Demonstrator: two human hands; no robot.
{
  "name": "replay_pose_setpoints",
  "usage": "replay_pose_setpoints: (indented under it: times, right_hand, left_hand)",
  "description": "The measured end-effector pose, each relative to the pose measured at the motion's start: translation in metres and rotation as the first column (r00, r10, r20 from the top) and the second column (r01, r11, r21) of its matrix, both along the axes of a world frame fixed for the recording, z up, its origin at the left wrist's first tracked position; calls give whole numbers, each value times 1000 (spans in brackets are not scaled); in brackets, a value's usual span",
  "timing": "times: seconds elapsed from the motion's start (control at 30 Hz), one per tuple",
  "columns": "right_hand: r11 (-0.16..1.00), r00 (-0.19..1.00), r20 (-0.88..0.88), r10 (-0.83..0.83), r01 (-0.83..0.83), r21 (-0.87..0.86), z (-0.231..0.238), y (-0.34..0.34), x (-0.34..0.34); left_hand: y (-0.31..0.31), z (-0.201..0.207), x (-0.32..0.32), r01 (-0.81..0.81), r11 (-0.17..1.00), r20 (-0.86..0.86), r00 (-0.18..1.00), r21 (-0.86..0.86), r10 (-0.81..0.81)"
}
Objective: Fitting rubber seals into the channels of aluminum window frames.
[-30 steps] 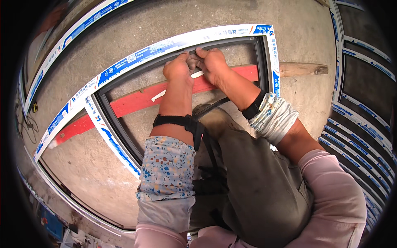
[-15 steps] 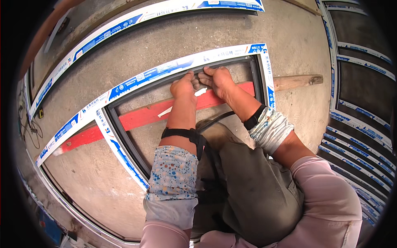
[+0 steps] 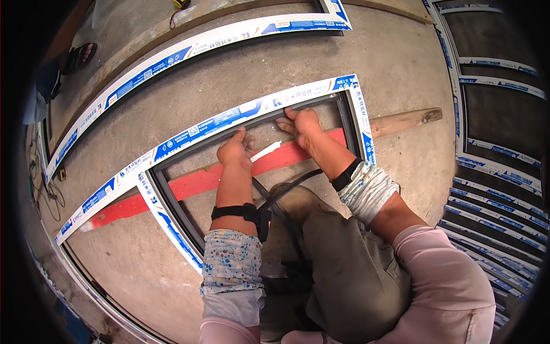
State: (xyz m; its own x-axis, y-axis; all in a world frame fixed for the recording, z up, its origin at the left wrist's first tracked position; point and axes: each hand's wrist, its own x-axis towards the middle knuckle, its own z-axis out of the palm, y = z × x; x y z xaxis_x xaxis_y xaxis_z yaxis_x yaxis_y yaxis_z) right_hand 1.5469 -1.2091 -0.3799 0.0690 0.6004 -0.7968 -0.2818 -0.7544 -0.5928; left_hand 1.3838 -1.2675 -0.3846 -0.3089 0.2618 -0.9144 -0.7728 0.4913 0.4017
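On bare concrete floor (image 3: 401, 69), both hands (image 3: 235, 150) (image 3: 302, 123) press closed fingers against a dark window frame (image 3: 344, 109) over a red plank (image 3: 189, 180).

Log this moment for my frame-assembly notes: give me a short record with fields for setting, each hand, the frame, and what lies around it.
setting: concrete floor, seen from above by a kneeling person
left hand: pressing on the inner edge of the top rail, fingers bent
right hand: pressing on the same rail, further right
frame: dark window frame with white-and-blue protective film, lying flat
black rubber strip: trails from the hands back toward the knees
under frame: red board
nearby: stacked frames on the right
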Motion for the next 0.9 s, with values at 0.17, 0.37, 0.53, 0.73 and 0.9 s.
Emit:
replay_pose_setpoints:
  times: [0.17,0.37,0.53,0.73,0.9]
  right_hand:
    - [1000,995,-103,15,-16,-15,-4,2,23]
    - [1000,1000,12,11,-11,25,-12,4,34]
    - [995,999,15,-48,47,84,-17,17,47]
    - [984,994,-33,-105,109,143,-24,15,60]
    - [979,983,129,-131,108,172,-28,19,71]
  left_hand:
    - [-3,5,-15,-28,999,-88,996,-37,24]
    - [-20,-4,-35,-32,999,-150,988,-23,28]
    - [-21,-8,-59,-63,998,-153,986,11,64]
    - [-28,-4,-62,-105,994,-138,984,37,109]
    - [-33,-4,-63,-89,992,-96,991,89,98]
